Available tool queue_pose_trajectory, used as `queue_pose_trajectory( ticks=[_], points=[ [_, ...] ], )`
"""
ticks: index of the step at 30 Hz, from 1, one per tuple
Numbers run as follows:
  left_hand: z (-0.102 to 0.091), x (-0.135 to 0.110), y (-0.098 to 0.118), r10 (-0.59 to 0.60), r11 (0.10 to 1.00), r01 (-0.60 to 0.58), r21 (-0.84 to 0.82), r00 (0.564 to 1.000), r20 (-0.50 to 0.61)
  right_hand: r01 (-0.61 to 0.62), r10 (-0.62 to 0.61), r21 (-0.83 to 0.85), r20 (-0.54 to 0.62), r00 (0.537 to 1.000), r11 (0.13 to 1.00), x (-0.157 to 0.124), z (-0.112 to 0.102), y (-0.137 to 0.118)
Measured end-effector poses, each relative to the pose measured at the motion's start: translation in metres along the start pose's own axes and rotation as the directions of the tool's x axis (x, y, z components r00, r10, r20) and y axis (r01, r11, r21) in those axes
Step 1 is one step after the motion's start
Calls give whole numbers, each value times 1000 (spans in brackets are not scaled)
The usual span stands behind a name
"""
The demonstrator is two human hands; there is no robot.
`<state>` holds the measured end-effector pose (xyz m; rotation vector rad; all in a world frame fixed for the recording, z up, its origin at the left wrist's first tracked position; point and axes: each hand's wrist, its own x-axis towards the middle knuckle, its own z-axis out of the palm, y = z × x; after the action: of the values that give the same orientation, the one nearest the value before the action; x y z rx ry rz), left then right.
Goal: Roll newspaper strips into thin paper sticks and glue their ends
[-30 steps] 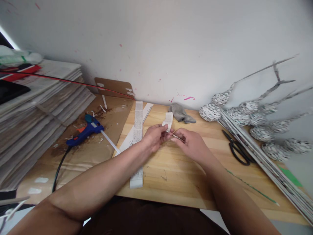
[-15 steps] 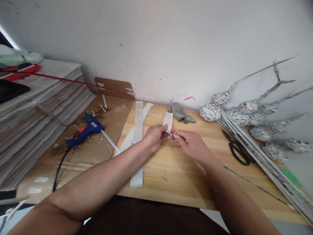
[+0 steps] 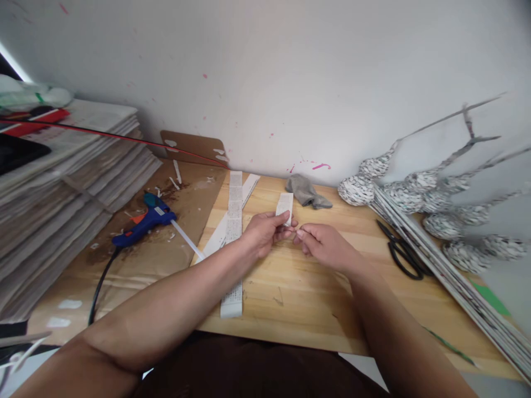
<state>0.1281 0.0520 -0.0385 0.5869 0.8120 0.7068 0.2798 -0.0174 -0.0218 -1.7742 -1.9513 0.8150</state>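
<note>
Over the pale wooden board (image 3: 290, 298): two bare hands work close together, the left hand (image 3: 263, 235) and the right hand (image 3: 326, 246) nearly fingertip to fingertip.
Short white printed paper strip (image 3: 285, 203): gripped at the left hand, its lower end under the thumb, its free end rising beyond the fingers; the right fingertips sit just beside that lower end.
Print and paper: narrow, flat-looking and roughly rectangular, with small dark print too fine to read.
Left grip: thumb and fingers clamped on the strip.
Right grip: fingers curled and drawn together against the thumb; what they pinch is too small to make out.
Thin green rod (image 3: 452, 347): one end shows past the right forearm (image 3: 385, 309), the rest hidden.
Left of the hands: a long white printed paper strip (image 3: 235, 204) passes beneath the left forearm (image 3: 174, 298).
Scissors: black-handled metal scissors (image 3: 404, 257) lie well right of the hands.
</note>
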Motion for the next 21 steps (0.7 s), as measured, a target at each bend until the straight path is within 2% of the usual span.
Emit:
queue_pose_trajectory(
  ticks=[3,5,10,15,19,21],
  points=[
    [1,0,1,9,1000,-9,-17,1000,-20,78,-94,-106,-148,985,991,1,2,-1],
    [1,0,1,17,1000,-18,-22,1000,-26,100,-126,-140,-192,973,985,1,4,-1],
    [0,1,1,25,999,-26,-24,999,-43,81,-93,-91,-139,986,993,1,4,-1],
    [1,1,2,41,999,-42,-23,997,-62,83,-96,-71,-217,972,994,2,2,-3],
    [0,1,1,29,999,-30,-20,999,-42,38,-39,-11,-128,991,999,2,0,-3],
    [0,1,1,35,999,-36,-20,999,-41,32,-31,13,-119,992,999,2,1,-2]
  ],
)
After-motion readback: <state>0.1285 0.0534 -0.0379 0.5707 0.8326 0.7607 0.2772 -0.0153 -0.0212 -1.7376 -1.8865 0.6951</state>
